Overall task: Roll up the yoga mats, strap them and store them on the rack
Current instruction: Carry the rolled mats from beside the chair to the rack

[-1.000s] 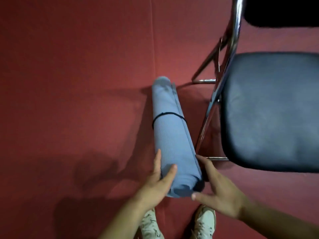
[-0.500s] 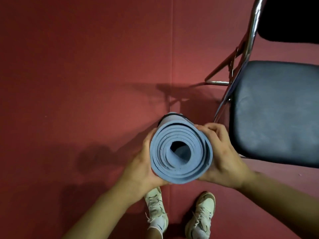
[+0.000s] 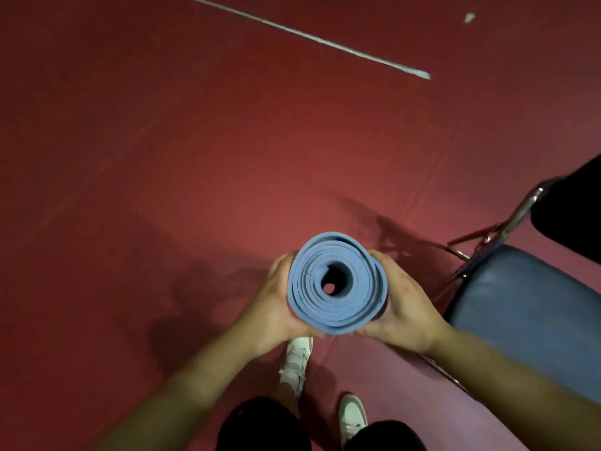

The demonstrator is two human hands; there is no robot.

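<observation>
Between the two palms, held end-on toward the camera, one rolled blue yoga mat (image 3: 336, 283) is presented, its spiral of layers and hollow core facing up. Item: foam mat, rolled fairly tight, layers slightly uneven at the visible end. Grip: the left hand (image 3: 276, 307) is pressed flat against the roll's left flank and the right hand (image 3: 405, 307) against its right flank, both curled around the cylinder near its upper end; the mat is clasped by both, clear of the red floor (image 3: 195, 157) as far as can be judged, though the lower end is hidden behind the roll. No strap can be seen from this angle, the body of the roll being concealed. Handling, judged: light for its bulk, soft and compressible, so that a firm squeeze is tolerated without damage; the textured foam is unlikely to slip against skin; not fragile. Springiness is expected, and the outer flap may loosen if pressure is released without a strap in place. Recommended hold: around the cylinder wall, palms opposed as now, or one arm wrapped about the midsection for carrying. Outward of the right hand, a folding chair (image 3: 527, 307) with a dark padded seat is noted; below the grip, white shoes (image 3: 353, 415) are visible. No rack is in view.
</observation>
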